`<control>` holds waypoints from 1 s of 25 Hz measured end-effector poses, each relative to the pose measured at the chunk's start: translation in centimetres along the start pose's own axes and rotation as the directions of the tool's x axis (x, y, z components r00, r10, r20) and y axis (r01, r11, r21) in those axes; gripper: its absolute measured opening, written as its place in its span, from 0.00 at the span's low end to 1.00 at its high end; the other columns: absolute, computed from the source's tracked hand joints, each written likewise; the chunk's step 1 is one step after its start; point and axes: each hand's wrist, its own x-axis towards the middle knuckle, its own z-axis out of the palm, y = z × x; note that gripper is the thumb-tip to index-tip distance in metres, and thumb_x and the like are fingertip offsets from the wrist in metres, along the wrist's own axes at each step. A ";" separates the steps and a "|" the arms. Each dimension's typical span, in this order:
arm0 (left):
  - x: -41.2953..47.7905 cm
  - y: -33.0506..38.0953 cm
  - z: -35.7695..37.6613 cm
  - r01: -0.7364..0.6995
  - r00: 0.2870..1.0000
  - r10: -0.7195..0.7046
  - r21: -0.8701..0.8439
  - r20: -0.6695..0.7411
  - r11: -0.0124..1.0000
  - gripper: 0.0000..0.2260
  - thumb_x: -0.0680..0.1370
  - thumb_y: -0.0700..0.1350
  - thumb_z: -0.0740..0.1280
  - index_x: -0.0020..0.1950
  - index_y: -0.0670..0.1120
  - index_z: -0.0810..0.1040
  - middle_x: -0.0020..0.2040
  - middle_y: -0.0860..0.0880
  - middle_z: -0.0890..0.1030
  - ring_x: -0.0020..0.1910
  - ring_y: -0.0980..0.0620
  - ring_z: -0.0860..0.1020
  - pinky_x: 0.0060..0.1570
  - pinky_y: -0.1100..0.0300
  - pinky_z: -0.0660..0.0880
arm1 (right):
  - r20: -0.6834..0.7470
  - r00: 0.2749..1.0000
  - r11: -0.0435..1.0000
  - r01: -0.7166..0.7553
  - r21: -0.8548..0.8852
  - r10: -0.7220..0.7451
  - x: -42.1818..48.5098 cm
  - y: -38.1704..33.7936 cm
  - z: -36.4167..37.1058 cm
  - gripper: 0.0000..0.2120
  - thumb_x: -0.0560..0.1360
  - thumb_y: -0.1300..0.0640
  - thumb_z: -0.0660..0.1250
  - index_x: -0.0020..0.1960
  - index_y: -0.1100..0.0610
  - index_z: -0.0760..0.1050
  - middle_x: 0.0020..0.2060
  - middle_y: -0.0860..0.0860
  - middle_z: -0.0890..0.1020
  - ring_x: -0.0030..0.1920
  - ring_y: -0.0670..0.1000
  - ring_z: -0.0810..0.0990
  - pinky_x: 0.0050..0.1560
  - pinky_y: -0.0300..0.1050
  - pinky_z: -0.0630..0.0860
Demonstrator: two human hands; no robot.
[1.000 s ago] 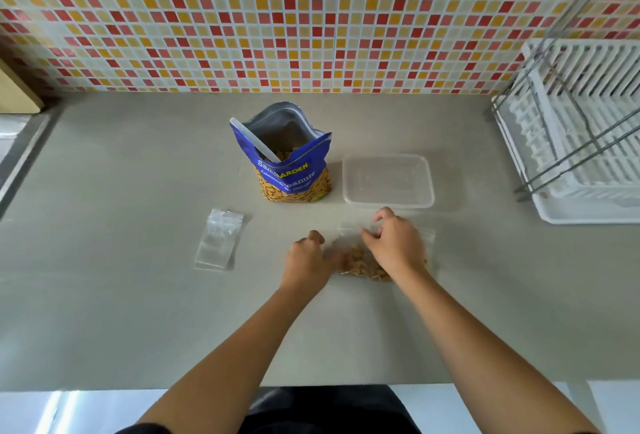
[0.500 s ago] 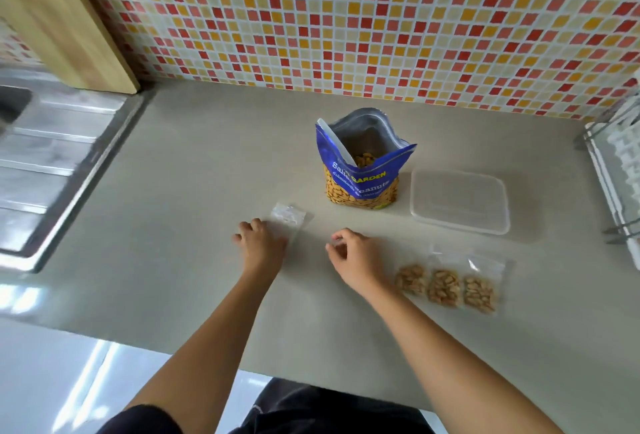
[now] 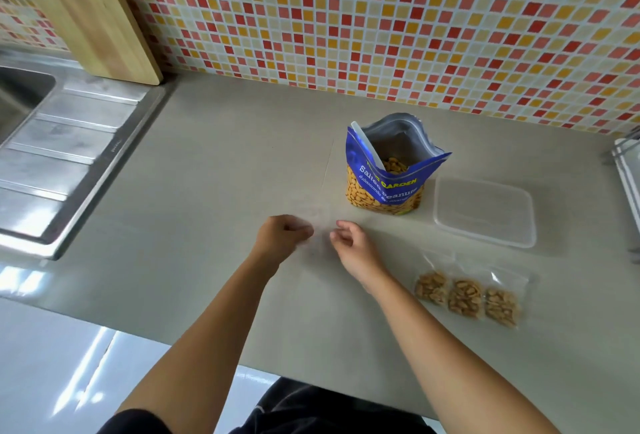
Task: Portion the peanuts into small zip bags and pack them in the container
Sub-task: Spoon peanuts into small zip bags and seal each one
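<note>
Grey counter point(image 3: 214, 191) under mosaic tile, and both hands meet mid-counter: left hand point(image 3: 282, 238) curled, fingers pinching a clear empty bag point(image 3: 313, 217); right hand point(image 3: 353, 246) half-closed at the bag's other edge, grip too blurred to call. Behind stands the open peanut pouch point(image 3: 388, 174), the container point(image 3: 483, 213) beside it. Three filled bags point(image 3: 465, 295) lie at right.
</note>
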 end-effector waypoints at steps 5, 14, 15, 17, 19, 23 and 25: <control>0.4 0.5 -1.2 -0.068 0.996 0.060 0.134 0.059 0.989 0.13 0.73 0.38 0.71 0.57 0.43 0.78 0.42 0.46 0.82 0.39 0.51 0.78 0.40 0.61 0.72 | -0.044 0.999 0.968 -0.008 0.252 0.020 0.2 -0.2 0.9 0.12 0.74 0.63 0.67 0.56 0.55 0.74 0.42 0.51 0.80 0.45 0.49 0.77 0.48 0.40 0.73; 0.9 -1.9 -0.6 -0.049 0.981 0.141 0.538 -0.131 0.842 0.40 0.70 0.46 0.73 0.75 0.42 0.53 0.67 0.39 0.66 0.65 0.37 0.67 0.62 0.48 0.67 | -0.156 0.987 0.974 0.058 0.219 -0.024 -1.6 0.5 -2.3 0.09 0.75 0.63 0.63 0.43 0.50 0.75 0.39 0.49 0.79 0.38 0.50 0.77 0.37 0.39 0.74; 0.8 -2.1 -0.6 -0.062 0.975 0.170 0.554 -0.145 0.830 0.40 0.70 0.46 0.73 0.75 0.43 0.53 0.67 0.40 0.65 0.64 0.38 0.66 0.61 0.48 0.68 | -0.139 0.990 0.971 0.058 0.233 -0.026 -2.0 0.4 -2.8 0.10 0.76 0.64 0.62 0.44 0.50 0.76 0.39 0.49 0.79 0.37 0.50 0.77 0.35 0.37 0.73; 0.6 -2.6 -0.6 -0.130 0.958 0.259 0.623 -0.121 0.771 0.33 0.71 0.47 0.72 0.72 0.47 0.62 0.65 0.43 0.66 0.62 0.41 0.67 0.57 0.49 0.70 | -0.119 0.993 0.966 0.056 0.253 -0.027 -2.5 0.3 -3.5 0.10 0.77 0.63 0.61 0.45 0.50 0.76 0.40 0.49 0.79 0.40 0.48 0.80 0.36 0.37 0.74; 0.8 -3.1 -0.8 -0.219 0.948 0.318 0.666 -0.028 0.713 0.22 0.73 0.46 0.70 0.67 0.49 0.72 0.64 0.46 0.71 0.60 0.42 0.68 0.56 0.51 0.71 | -0.114 0.993 0.969 0.060 0.241 -0.033 -3.0 0.2 -3.8 0.09 0.78 0.62 0.61 0.45 0.50 0.76 0.40 0.47 0.80 0.40 0.45 0.80 0.36 0.35 0.73; 0.9 -3.5 -1.0 -0.266 0.944 0.328 0.689 0.043 0.674 0.18 0.75 0.45 0.67 0.65 0.50 0.75 0.64 0.47 0.74 0.59 0.42 0.69 0.56 0.51 0.71 | -0.118 0.993 0.961 0.063 0.269 -0.032 -3.5 -0.4 -3.8 0.12 0.78 0.65 0.60 0.45 0.51 0.76 0.41 0.45 0.81 0.37 0.43 0.78 0.36 0.33 0.72; 0.8 -3.1 -1.0 -0.260 0.942 0.334 0.710 0.038 0.654 0.18 0.76 0.46 0.66 0.66 0.51 0.74 0.65 0.49 0.72 0.60 0.43 0.69 0.55 0.51 0.71 | -0.123 0.992 0.957 0.072 0.281 -0.039 -3.8 -0.7 -3.8 0.12 0.78 0.66 0.60 0.45 0.51 0.77 0.42 0.45 0.81 0.37 0.43 0.77 0.35 0.32 0.73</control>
